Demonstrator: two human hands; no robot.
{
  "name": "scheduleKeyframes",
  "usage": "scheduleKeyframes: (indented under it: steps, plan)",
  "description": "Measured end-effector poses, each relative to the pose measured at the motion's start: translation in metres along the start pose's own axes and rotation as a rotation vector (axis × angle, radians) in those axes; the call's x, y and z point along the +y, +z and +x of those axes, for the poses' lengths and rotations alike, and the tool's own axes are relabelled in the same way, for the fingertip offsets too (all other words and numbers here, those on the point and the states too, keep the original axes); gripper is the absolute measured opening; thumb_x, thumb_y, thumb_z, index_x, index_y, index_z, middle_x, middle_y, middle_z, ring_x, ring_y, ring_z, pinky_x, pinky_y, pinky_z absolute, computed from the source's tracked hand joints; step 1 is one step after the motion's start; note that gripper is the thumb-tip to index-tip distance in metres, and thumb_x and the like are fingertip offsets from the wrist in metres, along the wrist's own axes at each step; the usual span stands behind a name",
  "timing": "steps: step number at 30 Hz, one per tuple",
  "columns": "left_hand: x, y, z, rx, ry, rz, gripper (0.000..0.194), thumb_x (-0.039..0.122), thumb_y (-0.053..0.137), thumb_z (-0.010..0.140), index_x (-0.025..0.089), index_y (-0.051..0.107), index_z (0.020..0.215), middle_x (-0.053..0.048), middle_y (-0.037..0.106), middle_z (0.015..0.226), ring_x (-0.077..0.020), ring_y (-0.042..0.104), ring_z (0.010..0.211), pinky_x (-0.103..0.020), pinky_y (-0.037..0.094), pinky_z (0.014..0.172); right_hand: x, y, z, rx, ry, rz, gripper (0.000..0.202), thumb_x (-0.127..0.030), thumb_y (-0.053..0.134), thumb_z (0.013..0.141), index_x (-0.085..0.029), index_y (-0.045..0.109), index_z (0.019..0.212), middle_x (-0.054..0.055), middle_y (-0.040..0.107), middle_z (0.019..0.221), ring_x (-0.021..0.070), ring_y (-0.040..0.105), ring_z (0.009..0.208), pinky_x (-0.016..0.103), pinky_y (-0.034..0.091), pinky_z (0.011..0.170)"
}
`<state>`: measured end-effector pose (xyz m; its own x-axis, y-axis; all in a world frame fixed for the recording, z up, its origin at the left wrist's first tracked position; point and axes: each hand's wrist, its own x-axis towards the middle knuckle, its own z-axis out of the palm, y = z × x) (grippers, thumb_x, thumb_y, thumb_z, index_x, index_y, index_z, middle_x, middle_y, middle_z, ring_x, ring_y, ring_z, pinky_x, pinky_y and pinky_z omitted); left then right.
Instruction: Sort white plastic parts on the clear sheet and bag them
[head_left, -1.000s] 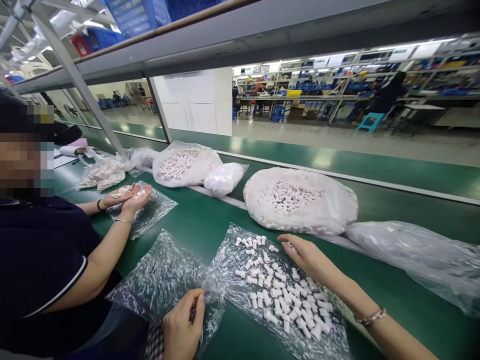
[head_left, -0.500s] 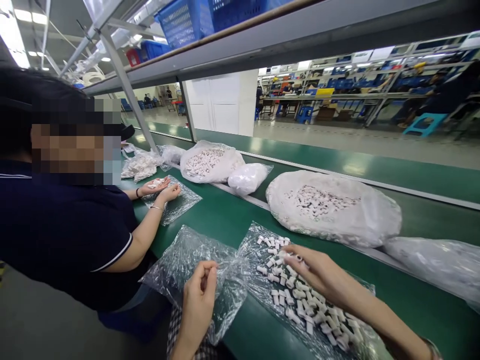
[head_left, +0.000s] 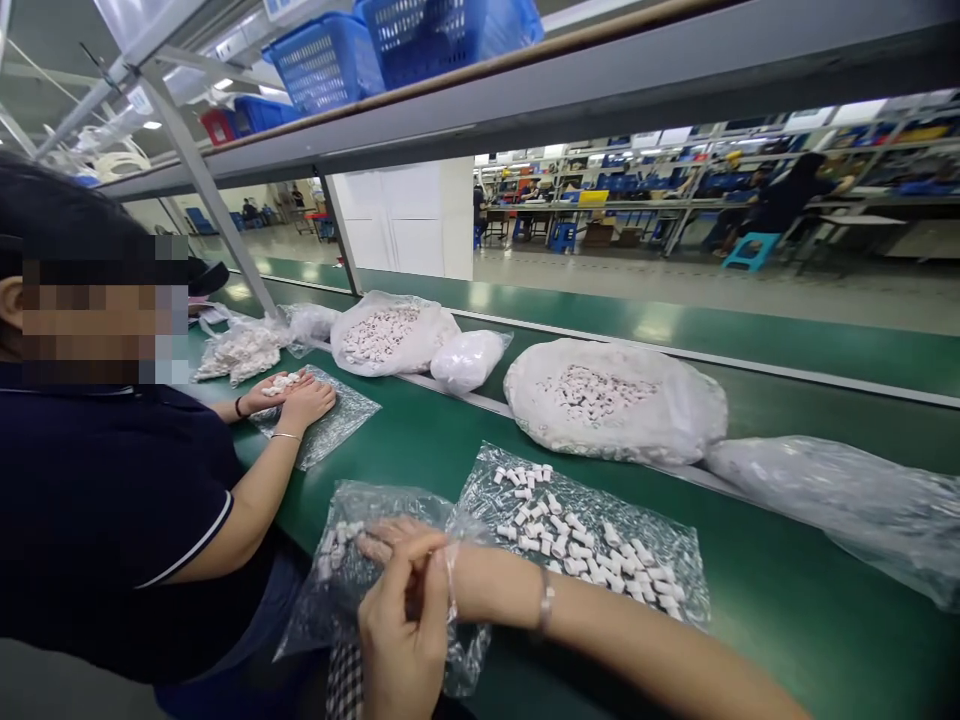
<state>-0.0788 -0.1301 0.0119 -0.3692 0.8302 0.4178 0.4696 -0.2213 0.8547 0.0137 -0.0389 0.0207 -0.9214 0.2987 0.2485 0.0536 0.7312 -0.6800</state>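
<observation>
A clear plastic bag (head_left: 311, 605) lies at the table's near edge. My left hand (head_left: 405, 625) pinches its edge between thumb and fingers. My right hand (head_left: 390, 537) reaches inside the bag, seen through the film, fingers stretched toward the left. Small white plastic fittings (head_left: 337, 540), short tubes with a wider end, sit in the bag just past those fingertips. Under my right forearm and beyond it, another flat clear plastic bag (head_left: 679, 540) carries many loose white fittings (head_left: 559, 535) of the same shape.
Large open sacks of small parts (head_left: 517, 395) stand along the back of the green table (head_left: 420, 435), beside a bundled plastic bag (head_left: 840, 490). A co-worker (head_left: 112, 480) sits close on the left, holding white parts. Blue baskets (head_left: 319, 65) stand on the overhead shelf.
My right hand has moved left from the loose fittings into the clear bag. White fittings now show inside it. My left hand keeps its pinch. The view has shifted rightward.
</observation>
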Motion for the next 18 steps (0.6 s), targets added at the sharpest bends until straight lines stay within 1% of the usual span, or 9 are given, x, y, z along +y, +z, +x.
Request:
scheduleKeyframes:
  steps: [2,3,4,6,8,10,13,16,18]
  plan:
    - [-0.010,-0.004,0.002,0.036,-0.085,-0.059,0.020,0.037,0.055,0.093,0.021,0.067,0.097,-0.003,0.071,0.086,-0.0156,0.065,0.074,-0.023,0.051,0.068,0.001,-0.026,-0.025,-0.077,-0.009,0.017,0.014,-0.022,0.057,0.095,-0.016,0.069,0.099,0.007,0.069,0.093,0.0183,0.063,0.082,0.031,0.053,0.078]
    - [-0.014,-0.005,0.003,0.034,-0.130,-0.083,0.022,0.039,0.056,0.092,0.021,0.067,0.097,-0.002,0.068,0.080,-0.0141,0.062,0.067,-0.022,0.049,0.063,0.005,-0.042,-0.041,-0.108,0.026,0.066,0.018,-0.028,0.056,0.097,-0.018,0.068,0.106,0.007,0.069,0.100,0.0184,0.064,0.087,0.032,0.053,0.080]
    - [-0.016,-0.004,0.003,0.019,-0.175,-0.104,0.023,0.041,0.056,0.092,0.021,0.066,0.097,0.000,0.064,0.074,-0.0126,0.057,0.061,-0.021,0.046,0.058,0.012,-0.058,-0.059,-0.071,0.125,0.142,0.023,-0.032,0.050,0.100,-0.020,0.066,0.110,0.005,0.069,0.101,0.0175,0.065,0.087,0.031,0.053,0.079]
    - [-0.020,-0.001,0.002,-0.025,-0.250,-0.140,0.027,0.045,0.056,0.091,0.021,0.066,0.097,0.003,0.053,0.064,-0.0113,0.048,0.054,-0.020,0.040,0.052,0.035,-0.086,-0.096,0.161,0.392,0.150,0.034,-0.041,0.038,0.103,-0.020,0.064,0.106,0.005,0.068,0.092,0.0173,0.064,0.076,0.030,0.053,0.067]
    - [-0.022,0.004,0.001,-0.063,-0.287,-0.170,0.029,0.048,0.056,0.091,0.021,0.066,0.096,0.004,0.047,0.061,-0.0114,0.046,0.054,-0.020,0.039,0.052,0.065,-0.101,-0.128,0.395,0.652,-0.113,0.033,-0.048,0.046,0.098,-0.021,0.063,0.107,0.006,0.066,0.094,0.0195,0.060,0.075,0.033,0.049,0.066]
    - [-0.023,0.010,0.000,-0.087,-0.308,-0.182,0.031,0.050,0.055,0.090,0.021,0.066,0.095,0.004,0.046,0.061,-0.0114,0.046,0.055,-0.020,0.038,0.052,0.093,-0.102,-0.150,0.447,0.747,-0.208,0.038,-0.051,0.059,0.089,-0.022,0.062,0.114,0.009,0.064,0.103,0.0221,0.059,0.078,0.036,0.048,0.069]
    - [-0.024,0.015,-0.001,-0.096,-0.334,-0.176,0.031,0.050,0.056,0.090,0.021,0.066,0.092,0.003,0.047,0.060,-0.0111,0.046,0.054,-0.020,0.038,0.052,0.119,-0.091,-0.163,0.442,0.755,-0.174,0.043,-0.052,0.067,0.083,-0.024,0.063,0.115,0.009,0.061,0.113,0.0230,0.059,0.080,0.038,0.048,0.074]
    - [-0.027,0.016,0.000,-0.101,-0.355,-0.190,0.031,0.050,0.056,0.090,0.020,0.065,0.093,0.004,0.046,0.058,-0.0112,0.047,0.053,-0.020,0.038,0.052,0.125,-0.087,-0.168,0.477,0.759,-0.081,0.040,-0.056,0.057,0.089,-0.021,0.063,0.108,0.009,0.063,0.104,0.0226,0.060,0.082,0.038,0.051,0.075]
    - [-0.028,0.015,0.001,-0.106,-0.376,-0.205,0.032,0.050,0.056,0.089,0.020,0.064,0.095,0.004,0.046,0.058,-0.0112,0.048,0.053,-0.020,0.038,0.052,0.124,-0.090,-0.170,0.508,0.756,0.005,0.043,-0.057,0.043,0.096,-0.020,0.059,0.113,0.010,0.063,0.107,0.0222,0.062,0.087,0.035,0.053,0.074]
